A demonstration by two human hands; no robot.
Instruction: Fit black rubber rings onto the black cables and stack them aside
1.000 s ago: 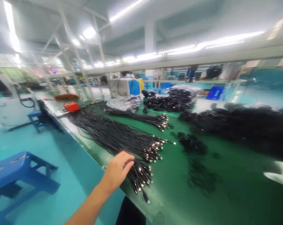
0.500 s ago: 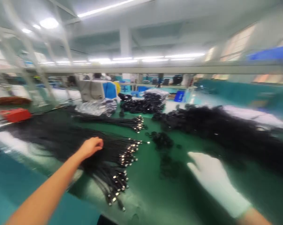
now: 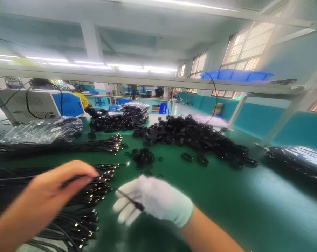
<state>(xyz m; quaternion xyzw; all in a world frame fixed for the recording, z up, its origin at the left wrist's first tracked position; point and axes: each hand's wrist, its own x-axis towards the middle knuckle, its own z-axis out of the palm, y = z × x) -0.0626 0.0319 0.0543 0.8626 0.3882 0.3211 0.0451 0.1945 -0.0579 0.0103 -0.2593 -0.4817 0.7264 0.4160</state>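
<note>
My bare left hand pinches a thin black cable between thumb and fingertips. The cable runs across to my white-gloved right hand, where its dark connector end lies over the curled fingers, by the thumb. Under and beside my left hand is a spread of black cables with shiny metal plugs pointing right. Another cable bundle lies farther back. Just beyond my right hand sits a small heap of thin black rings.
A large pile of coiled black cables covers the back of the green table. Clear plastic bags and a grey-and-blue machine stand back left. Bagged goods lie at right. A shelf rail crosses overhead, bearing a blue bin.
The view has swung right. My right hand has come left to meet my left hand, and a cable now stretches between them. Earlier my left hand was over the cable spread, my right apart.
</note>
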